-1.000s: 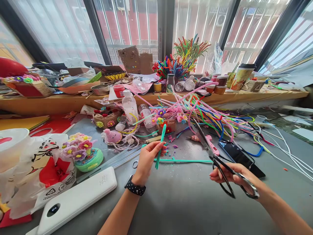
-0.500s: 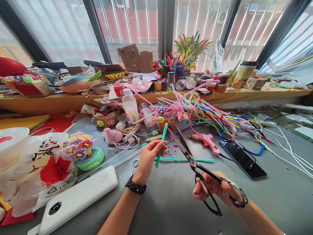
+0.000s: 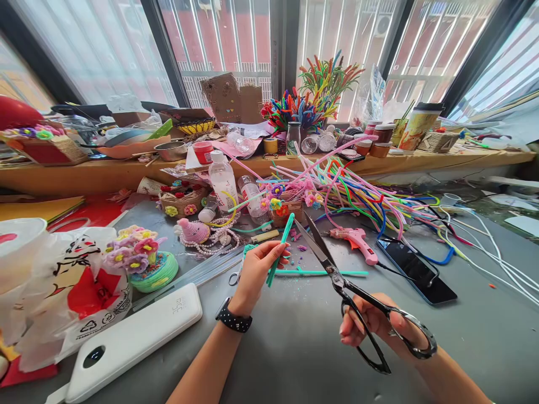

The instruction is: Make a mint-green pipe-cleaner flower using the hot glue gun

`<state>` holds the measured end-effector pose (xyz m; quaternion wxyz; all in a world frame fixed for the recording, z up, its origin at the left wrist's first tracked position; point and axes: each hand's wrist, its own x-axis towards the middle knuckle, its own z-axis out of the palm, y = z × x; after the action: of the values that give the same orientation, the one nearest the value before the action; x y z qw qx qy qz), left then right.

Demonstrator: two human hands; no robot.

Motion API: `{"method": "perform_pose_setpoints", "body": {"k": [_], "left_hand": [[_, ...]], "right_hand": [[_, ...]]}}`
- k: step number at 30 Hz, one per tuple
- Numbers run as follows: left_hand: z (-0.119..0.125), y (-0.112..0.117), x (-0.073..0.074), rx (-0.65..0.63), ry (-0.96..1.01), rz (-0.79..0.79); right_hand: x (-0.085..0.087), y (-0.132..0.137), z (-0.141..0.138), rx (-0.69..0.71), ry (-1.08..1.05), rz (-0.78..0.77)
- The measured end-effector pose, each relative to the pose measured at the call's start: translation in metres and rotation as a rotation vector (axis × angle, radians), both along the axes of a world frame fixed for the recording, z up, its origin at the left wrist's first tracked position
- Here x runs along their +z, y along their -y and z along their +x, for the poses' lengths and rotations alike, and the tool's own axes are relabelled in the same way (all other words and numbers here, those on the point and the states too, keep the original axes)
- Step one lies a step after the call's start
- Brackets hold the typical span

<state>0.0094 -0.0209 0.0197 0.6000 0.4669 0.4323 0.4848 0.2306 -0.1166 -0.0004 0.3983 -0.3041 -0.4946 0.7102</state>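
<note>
Grey tabletop [image 3: 290, 353] full of craft bits, barred windows [image 3: 229, 33] behind. Far left of the grip: white plastic power bank [image 3: 138, 334], w/ a crocheted pastel flower pot [image 3: 155, 272] just beyond it. L hand [image 3: 257, 266] is pinched on a short mint-green fuzzy pipe cleaner [image 3: 288, 229], long axis near upright, top leaning right & away. Just right of that grip, long steel scissors with black handles [image 3: 335, 276] point up-left, blades apart, tips v. close to the stem's top; can't tell if touching. Nothing visible b/w them. Long mint-green fuzzy strip [image 3: 309, 273] lies flat behind, passing under the blades. R hand [image 3: 377, 321] has its fingers thru the handles, so it's farther from the stem. Pink glue gun [image 3: 369, 253] & black phone [image 3: 415, 272] lie beyond that hand, clear of the blades.
</note>
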Motion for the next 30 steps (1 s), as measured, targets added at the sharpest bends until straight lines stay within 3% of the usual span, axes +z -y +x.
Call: {"method": "perform_pose_setpoints", "body": {"k": [7,13,17,30], "left_hand": [[0.000,0.000,-0.001,-0.005,-0.020,0.009],[0.004,0.004,0.001,-0.214,-0.107,0.051],[0.005,0.006,0.003,-0.264,-0.171,0.077],[0.002,0.006,0.000,-0.319,-0.338,0.378]], "right_hand": [[-0.008,-0.003,0.002,0.047,0.016,0.035],[-0.007,-0.009,-0.001,0.026,-0.026,0.088],[-0.008,-0.010,-0.004,0.028,0.003,0.087],[-0.009,-0.011,-0.005,0.061,-0.001,0.087]]}}
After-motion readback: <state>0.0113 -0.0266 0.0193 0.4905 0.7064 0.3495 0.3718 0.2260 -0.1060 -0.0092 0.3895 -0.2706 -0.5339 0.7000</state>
